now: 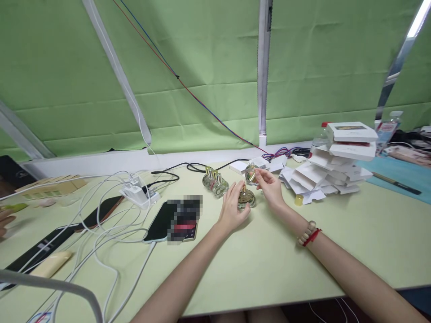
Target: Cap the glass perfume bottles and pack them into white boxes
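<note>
Left hand (234, 209) was on a round glass bottle (248, 198) standing at mid-table, gold fitting at its neck. I had the fingers slightly spread and curved along the far left side, thumb on the near side, so the bottle sat gripped between them. Right hand (270, 187): thumb and forefinger pressed together, pinching a small gold piece (252, 176). That piece showed in front of a rear bottle (251, 169); couldn't tell from my view whether they touched. Other fingers were curled, detail too small to read.

Just left of the left hand I saw a cluster of gold-topped bottles (220, 186), upright and close together. Right side: a loose yellow cap (298, 199) on the table (336, 251), beside a heap of white boxes (308, 175). Further left lay a dark phone (162, 223), next to a pixelated patch over another device, then a white power strip (138, 194) with tangled white cables. A co-worker's hand (4, 220) showed at the left edge.
</note>
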`<act>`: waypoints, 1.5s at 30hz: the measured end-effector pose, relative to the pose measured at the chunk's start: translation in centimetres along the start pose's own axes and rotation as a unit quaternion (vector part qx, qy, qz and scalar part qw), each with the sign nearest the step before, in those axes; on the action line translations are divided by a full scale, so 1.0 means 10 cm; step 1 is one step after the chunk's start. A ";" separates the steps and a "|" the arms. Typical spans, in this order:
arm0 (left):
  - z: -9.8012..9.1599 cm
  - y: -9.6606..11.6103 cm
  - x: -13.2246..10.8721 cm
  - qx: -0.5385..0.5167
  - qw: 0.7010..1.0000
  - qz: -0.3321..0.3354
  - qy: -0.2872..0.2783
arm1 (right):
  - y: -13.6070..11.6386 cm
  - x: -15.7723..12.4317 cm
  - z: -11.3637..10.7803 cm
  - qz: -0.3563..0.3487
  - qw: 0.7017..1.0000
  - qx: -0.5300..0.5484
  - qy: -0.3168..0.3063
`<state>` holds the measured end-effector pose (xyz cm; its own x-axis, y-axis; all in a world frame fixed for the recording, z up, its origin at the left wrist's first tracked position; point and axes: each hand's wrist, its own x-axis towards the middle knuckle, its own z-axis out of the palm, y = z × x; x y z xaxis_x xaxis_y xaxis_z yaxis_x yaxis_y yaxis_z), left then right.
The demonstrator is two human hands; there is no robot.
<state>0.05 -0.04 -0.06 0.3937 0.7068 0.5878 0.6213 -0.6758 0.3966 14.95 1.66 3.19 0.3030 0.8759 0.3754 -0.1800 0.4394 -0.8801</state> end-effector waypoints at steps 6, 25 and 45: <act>0.04 -0.03 0.00 -0.004 1.000 -0.001 0.024 | -0.01 -0.03 0.02 -0.026 0.998 -0.030 -0.058; 0.06 -0.05 0.01 -0.014 0.999 -0.001 0.040 | -0.01 -0.04 0.00 -0.056 0.984 -0.102 -0.134; 0.09 -0.04 0.02 -0.003 0.998 -0.053 0.017 | 0.11 -0.02 -0.06 -0.087 0.960 -0.165 -0.211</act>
<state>0.51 0.58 -0.75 0.3039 0.7666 0.5657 0.6534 -0.5998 0.4619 15.25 1.83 1.97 -0.1173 0.8287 0.5472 0.1660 0.5596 -0.8119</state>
